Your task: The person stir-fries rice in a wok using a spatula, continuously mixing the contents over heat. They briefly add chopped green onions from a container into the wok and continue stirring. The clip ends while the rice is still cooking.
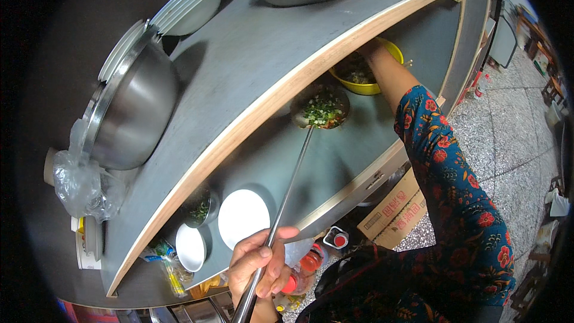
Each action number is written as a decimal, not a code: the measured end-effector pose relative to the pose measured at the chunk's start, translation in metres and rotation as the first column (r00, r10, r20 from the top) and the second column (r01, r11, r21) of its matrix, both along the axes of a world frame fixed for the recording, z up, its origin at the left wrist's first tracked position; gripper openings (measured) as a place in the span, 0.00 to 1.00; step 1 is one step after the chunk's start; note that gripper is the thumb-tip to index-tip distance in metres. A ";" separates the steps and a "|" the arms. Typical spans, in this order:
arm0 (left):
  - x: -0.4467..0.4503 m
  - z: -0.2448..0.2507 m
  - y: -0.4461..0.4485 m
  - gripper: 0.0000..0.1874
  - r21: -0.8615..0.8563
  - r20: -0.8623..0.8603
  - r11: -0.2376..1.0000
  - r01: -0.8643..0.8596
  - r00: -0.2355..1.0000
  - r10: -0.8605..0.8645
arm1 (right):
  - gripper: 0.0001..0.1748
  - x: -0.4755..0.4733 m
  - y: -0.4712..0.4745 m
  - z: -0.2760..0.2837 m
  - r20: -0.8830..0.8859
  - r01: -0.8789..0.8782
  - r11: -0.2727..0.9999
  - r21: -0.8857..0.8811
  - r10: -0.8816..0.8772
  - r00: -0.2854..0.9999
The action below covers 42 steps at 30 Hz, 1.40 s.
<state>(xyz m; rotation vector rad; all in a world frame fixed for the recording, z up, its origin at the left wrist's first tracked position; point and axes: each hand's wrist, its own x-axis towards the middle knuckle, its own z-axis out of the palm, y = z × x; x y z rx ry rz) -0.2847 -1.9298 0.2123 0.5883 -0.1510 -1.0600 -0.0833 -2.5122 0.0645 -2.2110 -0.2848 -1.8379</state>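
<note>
My left hand (260,262) is closed around the long metal handle of a ladle (291,175). The ladle's round bowl holds chopped green and white pieces (323,110), with some reddish bits at its edge. My right hand (371,51) reaches into a yellow bowl (364,88) under the raised shelf. Its fingers are hidden by the shelf edge and the dark contents, so what they touch does not show. The yellow bowl stands just beyond the ladle's bowl, and a pair of light sticks pokes out past its far rim.
A wood-edged shelf (269,98) overhangs the counter and carries a large metal basin (134,107), stacked white bowls (193,9) and a plastic bag (87,188). Below it are a white plate (244,217), a white bowl (190,246) and a metal container of greens (199,211). Cardboard (394,211) and red-capped containers lie below the counter.
</note>
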 end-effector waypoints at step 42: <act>0.023 -0.011 -0.039 0.23 0.045 0.110 0.996 0.078 0.991 -0.083 | 0.21 -0.107 0.021 0.091 -0.031 -0.181 0.625 0.760 0.313 0.949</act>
